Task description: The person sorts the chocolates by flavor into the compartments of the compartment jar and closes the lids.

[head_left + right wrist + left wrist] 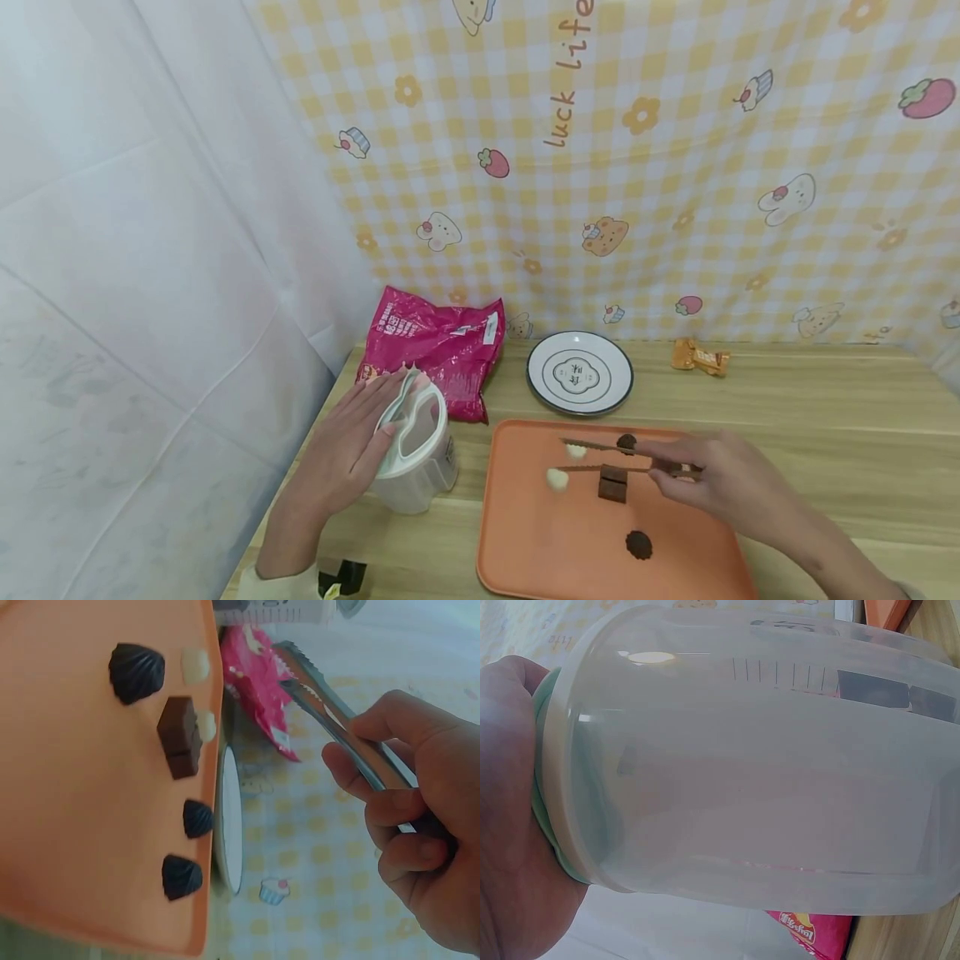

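My left hand (345, 446) lies over the top of a clear plastic container (780, 772) with a pale green lid (544, 772), its thumb and fingers on the raised part of that lid. The container stands upright on the table, left of an orange tray (540, 533). My right hand (705, 483) holds metal tongs (322, 697) over the tray, their serrated tips apart with nothing between them. Below the tongs lie two white pieces (557, 479), brown chocolate blocks (180, 735) and several dark, ridged chocolates (137, 673).
Behind the container lies a magenta bag (442, 333). A white plate (555, 367) with a dark rim sits behind the tray. Orange wrapped candy (701, 358) lies at the back right, near the checked cloth (675, 167). A small black object (345, 577) is by the left sleeve.
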